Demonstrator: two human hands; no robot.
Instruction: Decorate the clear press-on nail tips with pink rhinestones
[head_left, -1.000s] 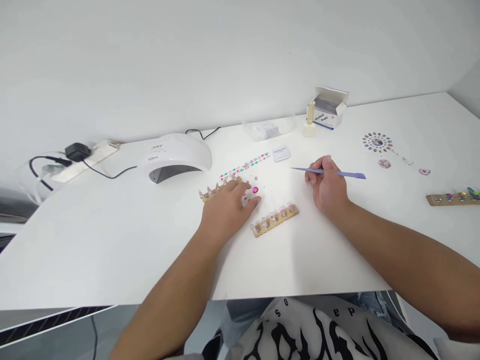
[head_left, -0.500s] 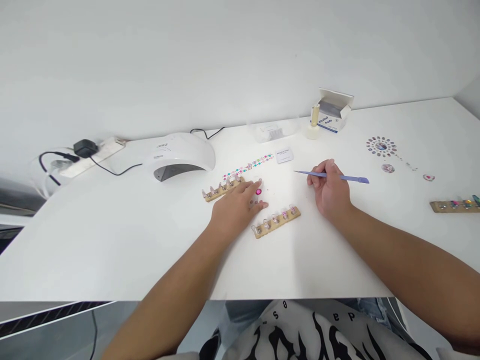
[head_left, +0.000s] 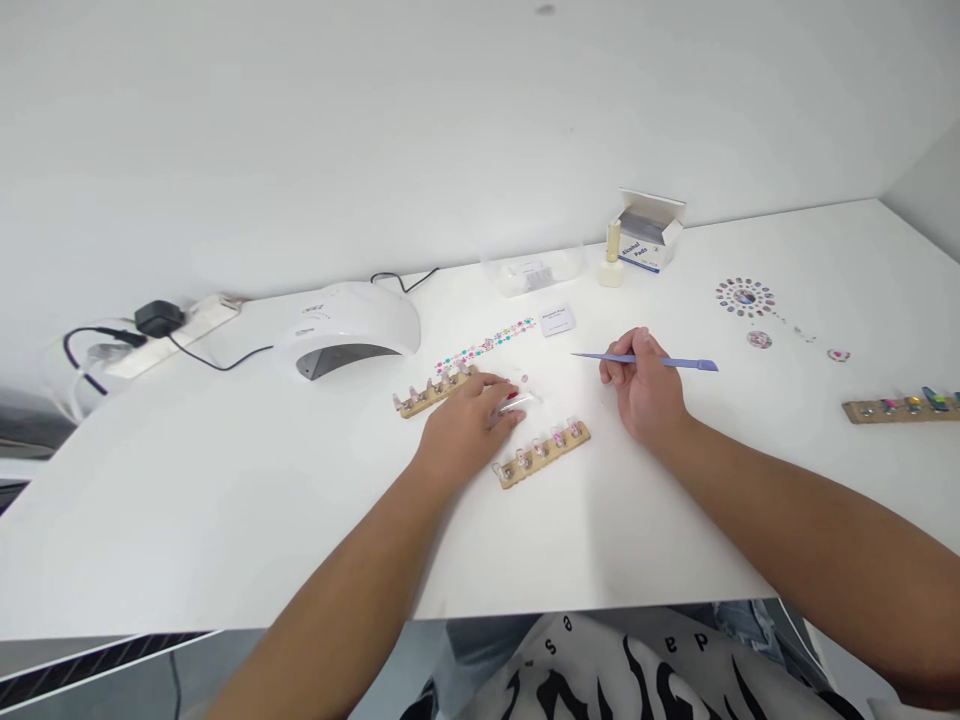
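A: What is each hand doing?
B: The right hand [head_left: 643, 388] pinches a purple stick tool [head_left: 694, 364] like a pen, fingers narrow around it, its point toward the left edge of the tabletop [head_left: 262, 500]. The left hand [head_left: 466, 425] has thumb and forefinger slightly apart around a small clear piece [head_left: 524, 401]; I can't tell whether they grip it.
A: Where does that piece lie?
B: Roughly midway between the tabletop's front and back edges, with a pink gem [head_left: 513, 393] right by it. The back wooden strip [head_left: 422, 404] is close by the left fingers, the front wooden strip [head_left: 549, 459] nearer the front edge.
A: Which step is this?
B: I'd judge it to be handling the clear piece, tool at the ready.
A: And the next move?
B: It calls for a sure left pinch, I think, and a steady tool point, clear of the 2 strips.
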